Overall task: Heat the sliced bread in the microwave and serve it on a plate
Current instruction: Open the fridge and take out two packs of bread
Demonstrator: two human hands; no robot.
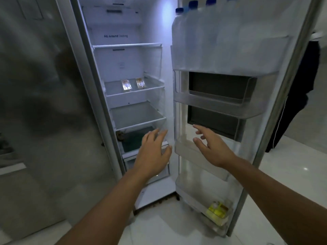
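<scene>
The fridge compartment stands open in front of me, lit inside. Two clear packs of sliced bread lie side by side on a middle glass shelf, the second pack to the right. My left hand reaches forward with fingers spread, in front of the lower drawers, holding nothing. My right hand is stretched out with straight fingers by the lower door bins, also holding nothing. Both hands are well below the bread shelf. No microwave or plate is in view.
The open fridge door swings out at right, with several blue-capped water bottles in its top bin and a yellow pack in the bottom bin. The shut steel door fills the left. A person in dark clothes stands behind the door.
</scene>
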